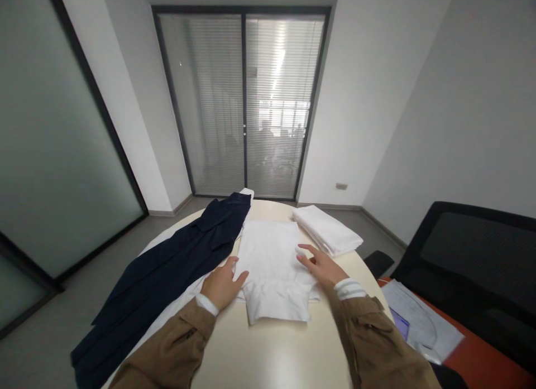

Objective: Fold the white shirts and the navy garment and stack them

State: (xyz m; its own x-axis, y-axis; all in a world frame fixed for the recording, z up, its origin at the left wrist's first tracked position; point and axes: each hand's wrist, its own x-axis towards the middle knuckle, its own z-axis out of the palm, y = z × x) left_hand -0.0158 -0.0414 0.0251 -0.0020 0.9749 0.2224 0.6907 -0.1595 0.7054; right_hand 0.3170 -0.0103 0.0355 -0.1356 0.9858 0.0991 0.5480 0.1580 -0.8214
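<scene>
A white cloth garment (270,252) lies flat and partly folded on the round table, its near end a narrower flap toward me. At its left edge rests my left hand (224,284), thumb and fingers apart. On the right edge my right hand (321,265) has its fingers spread, touching or just over the cloth. Neither hand grips anything that I can see. Left of the white garment, dark navy clothing (176,266) is stretched lengthwise over more white fabric. A neatly folded white cloth (329,230) sits to the right, beyond my right hand.
The pale round table (268,358) bears all the cloth. At right stands a black mesh chair (473,266) with a red seat, holding papers (422,316), a purple phone-like object (400,323) and a small white item. Glass doors with blinds (245,104) are behind.
</scene>
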